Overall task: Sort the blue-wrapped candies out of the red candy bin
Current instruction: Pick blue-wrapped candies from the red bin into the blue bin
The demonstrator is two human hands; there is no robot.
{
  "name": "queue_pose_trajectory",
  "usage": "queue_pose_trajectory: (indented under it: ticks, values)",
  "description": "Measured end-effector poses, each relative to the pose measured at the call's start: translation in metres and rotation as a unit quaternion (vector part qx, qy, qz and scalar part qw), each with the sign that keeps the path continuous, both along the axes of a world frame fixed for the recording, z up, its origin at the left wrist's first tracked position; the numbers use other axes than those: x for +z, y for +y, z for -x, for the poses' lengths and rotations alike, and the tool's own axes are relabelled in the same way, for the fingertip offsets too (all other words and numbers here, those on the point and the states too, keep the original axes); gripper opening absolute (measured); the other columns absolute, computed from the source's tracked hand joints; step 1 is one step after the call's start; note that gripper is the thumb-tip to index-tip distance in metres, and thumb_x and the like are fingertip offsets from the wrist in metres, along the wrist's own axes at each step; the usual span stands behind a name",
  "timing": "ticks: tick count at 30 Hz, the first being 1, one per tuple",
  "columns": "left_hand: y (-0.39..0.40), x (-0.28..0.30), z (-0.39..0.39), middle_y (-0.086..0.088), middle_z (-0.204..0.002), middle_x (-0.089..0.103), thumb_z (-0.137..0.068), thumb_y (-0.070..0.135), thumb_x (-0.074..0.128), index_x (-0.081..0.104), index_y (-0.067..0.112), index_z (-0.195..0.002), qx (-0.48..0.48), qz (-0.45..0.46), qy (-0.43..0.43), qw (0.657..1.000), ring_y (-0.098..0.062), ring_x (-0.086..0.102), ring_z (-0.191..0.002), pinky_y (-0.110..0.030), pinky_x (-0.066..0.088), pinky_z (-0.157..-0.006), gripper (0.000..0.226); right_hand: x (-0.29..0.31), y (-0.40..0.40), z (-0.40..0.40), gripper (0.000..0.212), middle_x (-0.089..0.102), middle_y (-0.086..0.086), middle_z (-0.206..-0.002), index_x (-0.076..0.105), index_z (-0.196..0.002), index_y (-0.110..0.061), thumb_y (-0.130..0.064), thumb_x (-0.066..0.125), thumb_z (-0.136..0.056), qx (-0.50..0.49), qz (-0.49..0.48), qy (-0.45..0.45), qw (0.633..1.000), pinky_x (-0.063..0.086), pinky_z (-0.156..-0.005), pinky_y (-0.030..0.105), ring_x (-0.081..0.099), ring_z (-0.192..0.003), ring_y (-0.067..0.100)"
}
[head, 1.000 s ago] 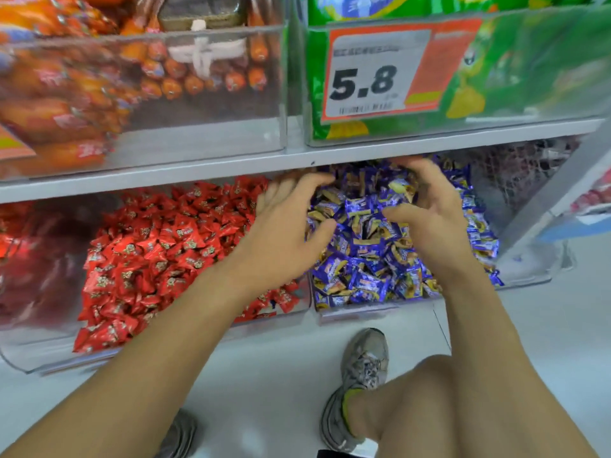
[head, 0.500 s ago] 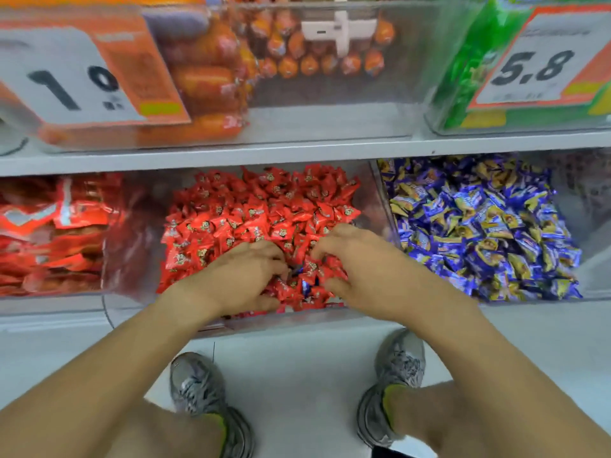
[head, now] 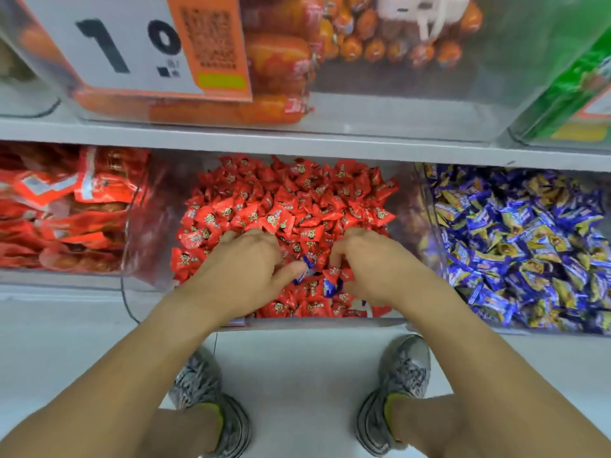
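Blue-wrapped candies (head: pixel 331 287) lay between your hands, nearer your left hand (head: pixel 246 267), whose curled fingers pinched one; your right hand (head: pixel 373 262) curled, grip indeterminate.

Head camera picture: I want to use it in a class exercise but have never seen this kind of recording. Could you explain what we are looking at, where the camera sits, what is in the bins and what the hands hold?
There is no machine here: a person wears one wide-angle camera on the head, looking forward and down, so you see their own arms, knees and shoes.

They crouch before a shop shelf. The middle clear bin holds red-wrapped candies; the bin to the right holds blue-wrapped candies. A few stray blue candies lie among the red ones, between the hands.

The left hand and the right hand both reach into the red pile. The left hand's fingers touch a blue wrapper, but whether either hand truly grips a candy cannot be told.

On the upper shelf, a price tag fronts orange packets.
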State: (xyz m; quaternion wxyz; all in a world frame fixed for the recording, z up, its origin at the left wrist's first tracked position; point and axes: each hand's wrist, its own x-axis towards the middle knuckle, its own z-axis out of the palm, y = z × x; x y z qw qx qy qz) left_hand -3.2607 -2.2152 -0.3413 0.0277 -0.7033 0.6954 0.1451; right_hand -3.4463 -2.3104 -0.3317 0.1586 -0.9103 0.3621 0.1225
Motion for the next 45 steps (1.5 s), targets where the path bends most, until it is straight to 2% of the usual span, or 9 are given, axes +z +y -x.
queue_pose_trajectory:
  ticks: [4,7,14,19,23,29,34,38,45]
  values:
    - [-0.006,-0.008,0.012,0.012,-0.094,0.058,-0.085,0.060,0.060,0.062,0.028,-0.091,0.001,0.026,-0.022,0.999,-0.013,0.047,-0.102,-0.036,0.028,-0.093,0.032,0.003,-0.007,0.008,0.036,0.060,0.002,-0.109,0.066,-0.105,-0.020,0.003,0.060,-0.077,-0.047,0.022,-0.019,0.998,0.054,-0.080,0.037,0.062,-0.097,0.024]
    - [-0.017,-0.012,0.019,0.012,-0.089,0.056,-0.068,0.041,0.082,0.061,0.027,-0.088,-0.028,0.106,0.030,0.993,-0.015,0.050,-0.093,-0.034,0.024,-0.085,0.033,0.002,-0.007,0.012,0.027,0.061,-0.010,-0.091,0.072,-0.091,-0.029,-0.007,0.074,-0.075,-0.022,-0.064,-0.143,0.987,0.053,-0.077,0.028,0.059,-0.081,0.005]
    - [-0.038,-0.021,0.034,-0.002,-0.114,0.054,-0.087,0.028,0.070,0.057,0.014,-0.114,-0.025,0.003,0.034,0.999,-0.022,0.049,-0.110,-0.024,0.033,-0.081,0.034,-0.025,0.002,0.006,0.044,0.059,-0.003,-0.113,0.067,-0.118,-0.027,-0.009,0.069,-0.079,0.034,-0.023,-0.010,0.999,0.052,-0.086,0.040,0.052,-0.108,0.022]
    - [-0.039,-0.022,0.035,-0.003,-0.110,0.060,-0.089,0.014,0.062,0.061,0.014,-0.112,0.012,0.012,0.021,1.000,-0.024,0.048,-0.110,-0.031,0.038,-0.086,0.023,-0.031,-0.003,0.006,0.063,0.057,-0.006,-0.114,0.060,-0.129,-0.036,-0.001,0.066,-0.077,0.075,-0.013,0.001,0.997,0.050,-0.084,0.036,0.044,-0.102,0.019]
    - [-0.041,-0.021,0.032,0.004,-0.097,0.068,-0.081,0.006,0.067,0.068,0.025,-0.106,0.026,0.028,0.054,0.998,-0.020,0.051,-0.106,-0.031,0.039,-0.089,0.032,-0.033,-0.005,0.002,0.044,0.066,-0.004,-0.109,0.069,-0.115,-0.035,-0.010,0.069,-0.080,0.049,-0.004,-0.007,0.999,0.046,-0.074,0.031,0.054,-0.105,0.022]
    - [-0.032,-0.006,0.018,0.013,-0.082,0.057,-0.087,0.016,0.064,0.069,0.022,-0.085,0.055,0.078,0.187,0.978,-0.011,0.046,-0.092,-0.022,0.038,-0.087,0.009,-0.012,-0.006,0.002,0.014,0.056,-0.013,-0.084,0.064,-0.095,-0.030,-0.028,0.073,-0.084,-0.005,-0.022,-0.086,0.996,0.044,-0.072,0.033,0.051,-0.090,0.014]
    - [-0.029,-0.009,0.025,0.013,-0.083,0.060,-0.087,0.026,0.065,0.066,0.022,-0.096,-0.021,0.042,0.165,0.985,-0.014,0.054,-0.090,-0.030,0.042,-0.082,0.010,0.023,-0.008,0.015,0.014,0.062,-0.009,-0.073,0.055,-0.095,-0.032,-0.021,0.064,-0.093,-0.067,-0.049,-0.171,0.982,0.044,-0.062,0.032,0.057,-0.063,0.007]
    - [-0.035,-0.021,0.029,0.000,-0.100,0.061,-0.080,0.033,0.076,0.062,0.020,-0.110,-0.030,-0.031,0.088,0.995,-0.023,0.058,-0.093,-0.032,0.046,-0.076,0.035,0.026,-0.002,0.019,0.040,0.056,-0.009,-0.106,0.057,-0.103,-0.036,0.000,0.050,-0.089,-0.037,-0.104,-0.050,0.993,0.049,-0.081,0.032,0.056,-0.092,0.010]
    - [-0.039,-0.007,0.008,0.016,-0.095,0.067,-0.078,0.013,0.077,0.071,0.028,-0.103,0.030,-0.056,0.229,0.971,0.000,0.062,-0.089,-0.020,0.049,-0.083,0.030,-0.007,0.002,0.012,0.034,0.054,0.005,-0.113,0.060,-0.115,-0.019,-0.026,0.069,-0.083,-0.021,-0.050,0.104,0.993,0.049,-0.088,0.035,0.055,-0.108,0.026]
